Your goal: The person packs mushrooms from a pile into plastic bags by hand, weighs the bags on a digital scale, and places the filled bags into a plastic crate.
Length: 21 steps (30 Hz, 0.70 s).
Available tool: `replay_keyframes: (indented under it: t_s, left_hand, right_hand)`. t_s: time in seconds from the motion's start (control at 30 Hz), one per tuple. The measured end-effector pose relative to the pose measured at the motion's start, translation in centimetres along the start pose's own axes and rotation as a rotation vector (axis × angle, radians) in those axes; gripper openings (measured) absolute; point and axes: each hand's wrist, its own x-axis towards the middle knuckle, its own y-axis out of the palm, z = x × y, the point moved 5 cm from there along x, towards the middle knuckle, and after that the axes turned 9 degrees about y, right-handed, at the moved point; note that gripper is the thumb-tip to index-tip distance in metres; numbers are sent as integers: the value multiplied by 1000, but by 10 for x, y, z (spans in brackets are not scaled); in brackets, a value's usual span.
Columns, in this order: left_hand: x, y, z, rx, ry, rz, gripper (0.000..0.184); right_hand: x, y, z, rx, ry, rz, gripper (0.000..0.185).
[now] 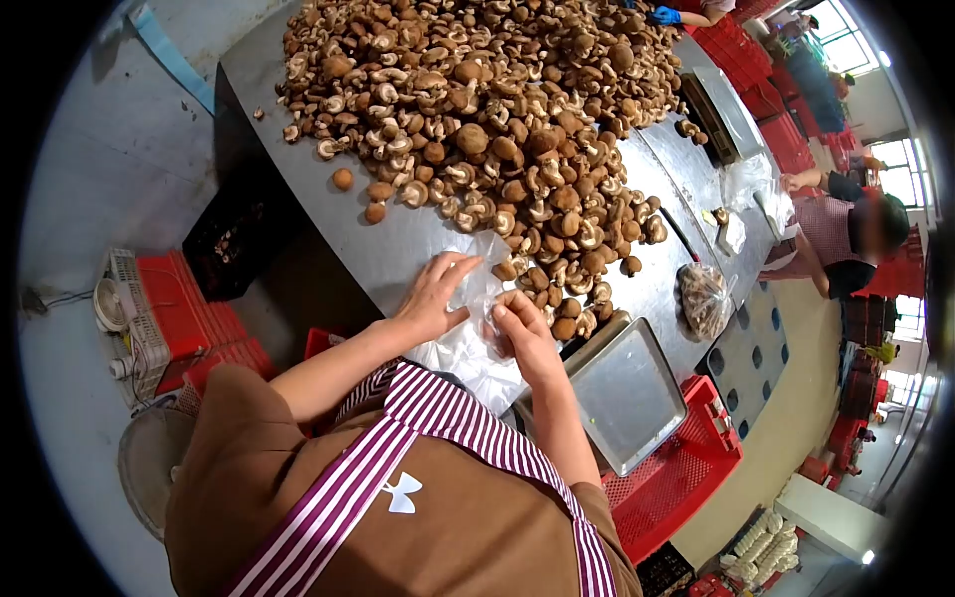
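In the head view, a thin clear plastic bag (484,289) lies at the table edge in front of my body. My left hand (435,296) rests against the bag's left side, its thumb and fingers spread apart. At the right side of the bag, my right hand (524,333) has its fingers closed in a pinch on the plastic. Flat whitish plastic bags (477,373) lie below both hands, near my striped apron. Just beyond my hands begins a large heap of brown shiitake mushrooms (497,139), with loose ones close to my right hand.
A metal-topped scale (627,393) stands right of my right hand, above a red crate (686,468). A filled bag of mushrooms (704,298) sits on the metal table (333,214). One co-worker (836,234) stands at the right; another's blue-gloved hand (666,15) is at the far end.
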Motion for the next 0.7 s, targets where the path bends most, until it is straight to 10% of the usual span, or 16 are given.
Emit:
replay_keyframes:
  t_s: [0.17, 0.27, 0.3, 0.47, 0.6, 0.7]
  left_hand:
    - [5, -30, -61, 251, 570, -147, 67]
    - [7, -16, -23, 146, 392, 58, 24]
    - [9, -22, -21, 71, 415, -203, 7]
    - [-10, -37, 0, -25, 102, -268, 11]
    - [-24, -27, 20, 29, -5, -210, 12]
    - [-46, -7, 85, 195, -173, -134, 9]
  right_hand:
    - [-12, 12, 10, -152, 127, 155, 18]
    - [-15, 10, 22, -170, 35, 161, 18]
    - [-16, 4, 28, -348, -82, 92, 23]
    - [-20, -53, 32, -1110, -382, -569, 22]
    - [-16, -93, 14, -838, -245, -847, 18]
    - [-10, -63, 2, -33, -35, -157, 13]
